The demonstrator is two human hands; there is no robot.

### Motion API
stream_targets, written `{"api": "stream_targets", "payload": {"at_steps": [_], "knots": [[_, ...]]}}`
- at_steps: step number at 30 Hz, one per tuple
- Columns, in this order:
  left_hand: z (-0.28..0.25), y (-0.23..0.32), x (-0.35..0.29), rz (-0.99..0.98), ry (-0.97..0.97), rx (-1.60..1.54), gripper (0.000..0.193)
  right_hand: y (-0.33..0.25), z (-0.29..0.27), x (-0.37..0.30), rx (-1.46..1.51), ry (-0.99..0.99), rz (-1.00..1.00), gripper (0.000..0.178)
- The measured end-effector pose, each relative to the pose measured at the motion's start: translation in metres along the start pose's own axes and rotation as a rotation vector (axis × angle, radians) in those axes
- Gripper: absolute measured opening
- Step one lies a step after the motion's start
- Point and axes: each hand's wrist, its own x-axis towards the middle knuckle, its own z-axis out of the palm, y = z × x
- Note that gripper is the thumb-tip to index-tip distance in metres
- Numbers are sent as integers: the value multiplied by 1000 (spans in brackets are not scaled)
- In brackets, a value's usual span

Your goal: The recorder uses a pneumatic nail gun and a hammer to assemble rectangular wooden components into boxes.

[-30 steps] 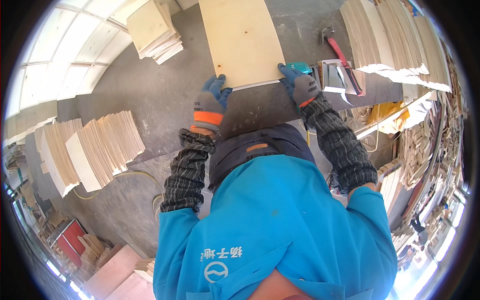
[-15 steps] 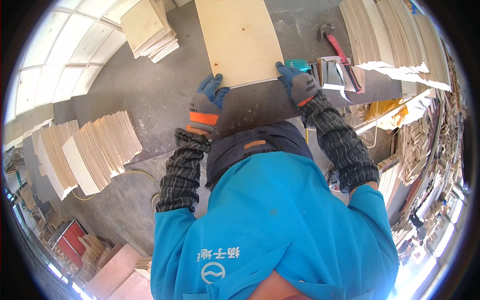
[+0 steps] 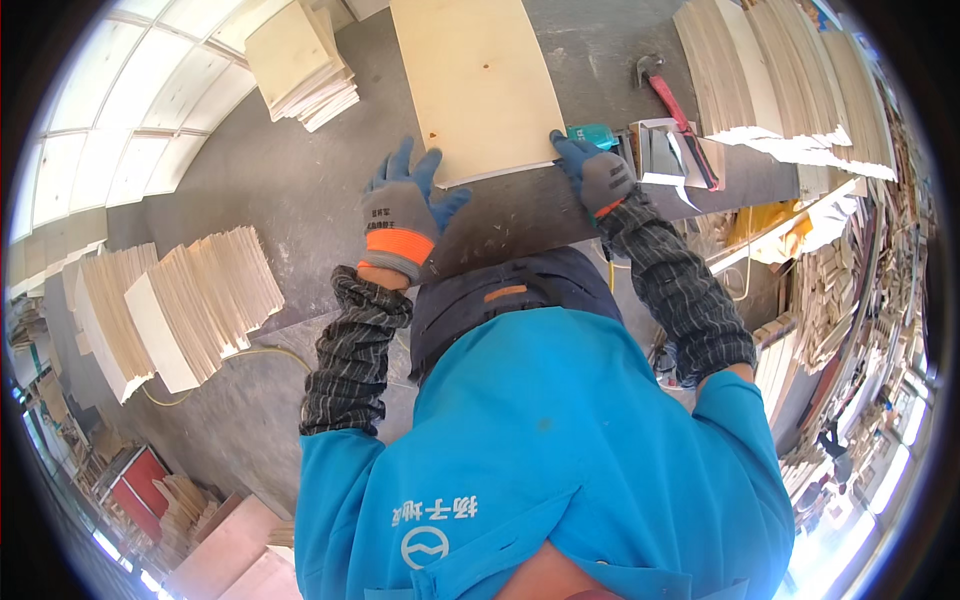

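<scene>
A pale plywood board (image 3: 482, 95) with small brown knots lies flat in front of me on a dark grey worktable (image 3: 330, 190). My left hand (image 3: 402, 208), in a grey and blue glove with an orange cuff, is just off the board's near left corner. Its fingers are spread and nothing is in them. At the near right corner, my right hand (image 3: 598, 175) grips the board's edge, the gloved fingers closed on it. Beside that hand lies a teal packet (image 3: 594, 136).
A hammer with a red handle (image 3: 672, 100) rests across an open box (image 3: 660, 152) on the right. Stacks of thin boards stand at the far left (image 3: 300, 62), the left (image 3: 205, 300) and the far right (image 3: 770, 75). A pale hose (image 3: 275, 350) curves below the table.
My left hand has let go of the board's near left corner and moved slightly left, its fingers spreading. The right hand stays at its corner. The board's near edge is turned slightly.
</scene>
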Motion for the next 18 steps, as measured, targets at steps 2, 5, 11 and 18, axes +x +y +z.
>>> {"api": "stream_targets", "payload": {"at_steps": [2, 5, 11, 18], "knots": [[-3, 14, 7, 93, 108, 213, 63, -1, 2, 0, 6, -19, 2, 53], [30, 34, 36, 314, 151, 70, 61, -1, 5, 3, -30, 16, -33, 53], [89, 29, 43, 361, 144, 76, 42, -5, -3, 0, -1, -31, 14, 52], [91, 28, 42, 349, 212, 27, 35, 18, -5, -40, 276, 118, 163, 62]]}}
